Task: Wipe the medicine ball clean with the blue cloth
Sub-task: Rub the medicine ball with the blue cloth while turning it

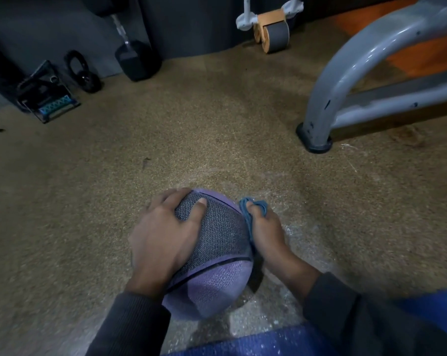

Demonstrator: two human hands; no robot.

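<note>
A purple and grey textured medicine ball (217,253) sits on the brown speckled floor near the bottom middle of the head view. My left hand (163,235) lies spread over the ball's left and top side, fingers curved along its surface. My right hand (264,232) grips a bunched blue cloth (253,206) and presses it against the ball's right side. Part of the cloth is hidden between my hand and the ball.
A grey metal frame leg (317,134) stands on the floor at the right. A wooden ab roller (272,32), a dumbbell (136,60), a kettlebell (85,73) and a small stand (47,98) line the back wall. A blue mat edge (268,343) lies near me.
</note>
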